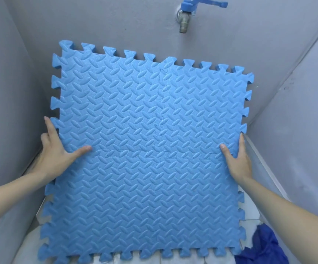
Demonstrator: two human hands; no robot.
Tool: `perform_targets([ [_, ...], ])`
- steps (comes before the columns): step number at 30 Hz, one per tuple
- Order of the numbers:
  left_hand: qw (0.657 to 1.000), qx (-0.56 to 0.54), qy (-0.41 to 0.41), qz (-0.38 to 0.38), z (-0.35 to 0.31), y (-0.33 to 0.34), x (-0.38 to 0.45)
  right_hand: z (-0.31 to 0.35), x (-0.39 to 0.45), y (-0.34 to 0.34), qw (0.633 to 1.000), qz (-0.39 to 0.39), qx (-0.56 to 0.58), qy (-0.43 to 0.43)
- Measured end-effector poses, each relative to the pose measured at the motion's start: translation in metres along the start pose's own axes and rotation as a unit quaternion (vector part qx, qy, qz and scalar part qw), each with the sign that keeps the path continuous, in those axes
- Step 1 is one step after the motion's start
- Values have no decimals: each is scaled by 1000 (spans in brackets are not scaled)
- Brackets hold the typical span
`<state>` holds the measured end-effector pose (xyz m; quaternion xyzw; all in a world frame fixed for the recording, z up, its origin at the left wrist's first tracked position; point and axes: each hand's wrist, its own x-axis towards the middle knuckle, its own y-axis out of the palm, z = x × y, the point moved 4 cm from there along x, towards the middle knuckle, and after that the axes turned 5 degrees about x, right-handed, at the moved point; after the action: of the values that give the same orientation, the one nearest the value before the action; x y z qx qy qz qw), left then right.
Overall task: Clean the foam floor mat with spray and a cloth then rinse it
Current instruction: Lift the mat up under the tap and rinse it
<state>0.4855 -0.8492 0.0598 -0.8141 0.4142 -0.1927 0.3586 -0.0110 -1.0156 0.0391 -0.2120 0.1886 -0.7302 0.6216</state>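
Observation:
A large blue foam floor mat (146, 134) with a raised leaf pattern and puzzle-tooth edges stands tilted against the grey back wall, below a tap. My left hand (57, 155) grips its left edge, thumb on the front face and fingers along the side. My right hand (237, 159) grips its right edge the same way, thumb on the face. The mat's lower edge is near the tiled floor. A dark blue cloth (264, 246) lies crumpled at the bottom right. No spray bottle is in view.
A metal tap with a blue lever handle (187, 15) sticks out of the back wall above the mat's right half. Grey walls close in on the left and right. White floor tiles (249, 212) show beside and under the mat.

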Motion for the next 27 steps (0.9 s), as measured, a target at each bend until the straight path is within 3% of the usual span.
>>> perform_targets([
  [3, 1000, 4, -4, 13, 8, 3, -3, -5, 0, -1, 999, -47, -3, -20],
  [9, 997, -16, -21, -73, 11, 14, -12, -7, 1, 9, 989, -146, 17, -26],
  [13, 998, 39, -51, -18, 17, 29, -15, -17, 5, 9, 980, -199, 26, 11],
  [18, 996, 73, -37, -19, 26, 37, -14, -27, 10, 11, 982, -174, 20, 68],
  [22, 989, 130, -68, -24, 27, 40, -20, -35, -9, 20, 981, -71, -20, 181],
  [27, 980, 159, -115, 32, 12, 28, -27, -21, -33, -7, 962, -1, -34, 271],
])
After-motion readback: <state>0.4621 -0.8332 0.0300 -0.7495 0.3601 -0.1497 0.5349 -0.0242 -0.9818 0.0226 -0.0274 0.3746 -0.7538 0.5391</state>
